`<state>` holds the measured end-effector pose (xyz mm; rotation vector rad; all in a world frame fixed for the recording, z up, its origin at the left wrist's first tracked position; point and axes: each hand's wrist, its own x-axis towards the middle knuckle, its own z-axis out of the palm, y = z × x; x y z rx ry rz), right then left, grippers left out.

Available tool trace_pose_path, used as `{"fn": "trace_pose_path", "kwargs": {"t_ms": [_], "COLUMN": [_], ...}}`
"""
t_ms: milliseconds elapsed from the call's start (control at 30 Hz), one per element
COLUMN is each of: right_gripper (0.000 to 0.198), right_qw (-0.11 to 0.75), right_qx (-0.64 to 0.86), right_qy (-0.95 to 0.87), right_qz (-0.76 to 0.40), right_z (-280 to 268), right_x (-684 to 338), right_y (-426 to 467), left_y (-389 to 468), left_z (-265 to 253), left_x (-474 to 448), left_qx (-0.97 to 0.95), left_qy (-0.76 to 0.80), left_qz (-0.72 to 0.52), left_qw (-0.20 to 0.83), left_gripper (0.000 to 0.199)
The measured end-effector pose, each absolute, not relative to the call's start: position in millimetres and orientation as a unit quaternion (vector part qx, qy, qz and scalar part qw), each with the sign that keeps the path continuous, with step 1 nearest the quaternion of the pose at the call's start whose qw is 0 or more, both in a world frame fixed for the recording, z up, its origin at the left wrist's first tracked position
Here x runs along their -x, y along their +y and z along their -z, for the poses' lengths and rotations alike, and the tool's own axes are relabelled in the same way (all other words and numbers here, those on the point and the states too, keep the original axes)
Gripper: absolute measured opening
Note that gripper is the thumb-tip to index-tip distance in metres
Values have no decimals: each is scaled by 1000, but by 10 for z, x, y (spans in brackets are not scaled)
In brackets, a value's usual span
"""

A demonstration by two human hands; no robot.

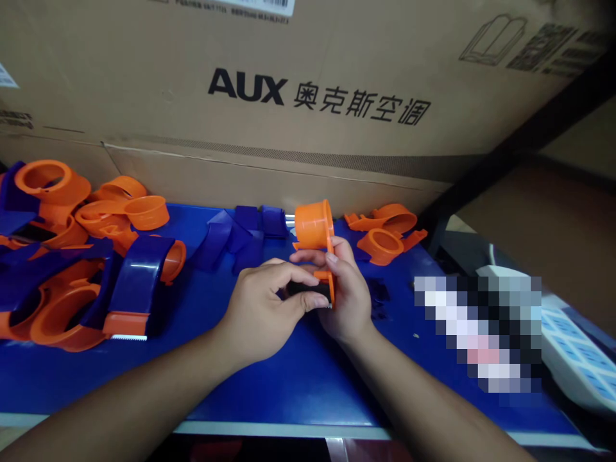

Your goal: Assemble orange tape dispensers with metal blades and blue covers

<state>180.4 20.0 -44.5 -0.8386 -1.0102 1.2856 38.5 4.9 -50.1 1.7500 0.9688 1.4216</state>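
Note:
An orange tape dispenser part (312, 224) with a round hub stands upright in front of me. My right hand (350, 292) grips it along its lower arm, fingers behind and thumb in front. A short black roller (308, 290) sits against the lower end of that arm. My left hand (269, 305) pinches the roller between thumb and forefinger. A small toothed edge shows just below the left fingertips. Both palms and part of the roller are hidden.
Several orange and blue tape dispensers (72, 301) pile up at left. Blue plastic pieces (233, 234) lie behind my hands, and more orange parts (385, 240) to the right. A large cardboard box (308, 141) walls off the back. A white power strip (572, 346) stands at far right.

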Motion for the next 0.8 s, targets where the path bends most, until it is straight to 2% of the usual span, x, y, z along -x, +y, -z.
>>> {"fn": "trace_pose_path", "kwargs": {"t_ms": [267, 467, 667, 800], "right_gripper": [28, 29, 26, 27], "right_qw": [646, 653, 650, 615], "right_qx": [346, 356, 414, 435], "right_qy": [-431, -422, -420, -405], "right_qz": [-526, -518, -479, -517], "right_z": [442, 445, 496, 452], "right_x": [-1814, -1822, -1826, -1802], "right_y": [236, 238, 305, 323], "left_y": [66, 11, 26, 113], "left_z": [520, 533, 550, 593], "left_x": [-402, -447, -428, -382], "left_qx": [-630, -595, -613, -629], "left_qy": [434, 415, 388, 381], "left_qz": [-572, -574, -597, -610], "left_qw": [296, 381, 343, 296], "left_gripper": [42, 38, 37, 37]}}
